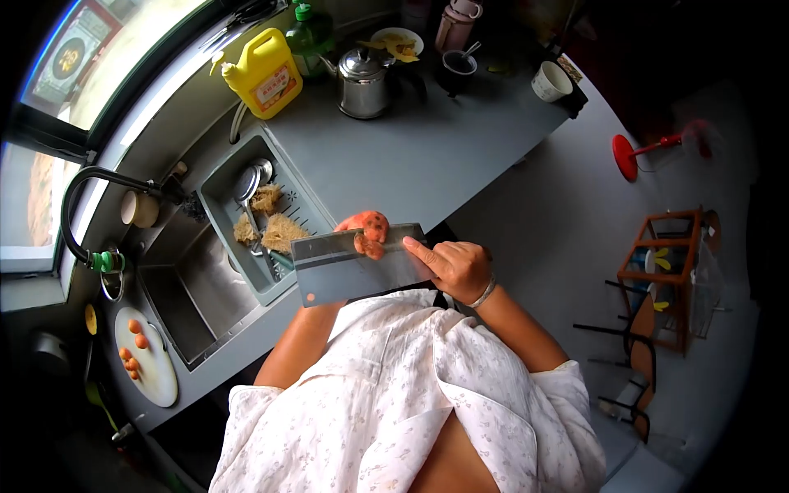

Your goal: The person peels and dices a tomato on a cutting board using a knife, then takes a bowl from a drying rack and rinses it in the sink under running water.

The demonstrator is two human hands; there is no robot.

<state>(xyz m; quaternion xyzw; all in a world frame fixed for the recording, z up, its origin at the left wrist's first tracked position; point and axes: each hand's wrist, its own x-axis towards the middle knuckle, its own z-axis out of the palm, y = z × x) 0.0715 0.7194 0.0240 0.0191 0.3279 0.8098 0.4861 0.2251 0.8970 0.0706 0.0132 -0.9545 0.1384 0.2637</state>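
My right hand (462, 269) grips a broad cleaver (349, 275), the index finger laid along its blade. The handle is hidden in my fist. The blade lies tilted across in front of my body at the counter's edge. At its upper edge is an orange carrot (374, 222) with dark spots. My left forearm runs up behind the blade. Most of my left hand (349, 222) is hidden there, the fingers closed around the carrot. On a white cutting board (161, 380) at the left lie several orange carrot pieces (141, 341).
Left of the cleaver, a grey drainer tray (212, 191) holds ladles and scrubbers beside the steel sink (201, 287) with a black faucet (70, 205). A yellow jug (267, 74), a kettle (362, 86) and a white cup (551, 82) stand along the counter (394, 148).
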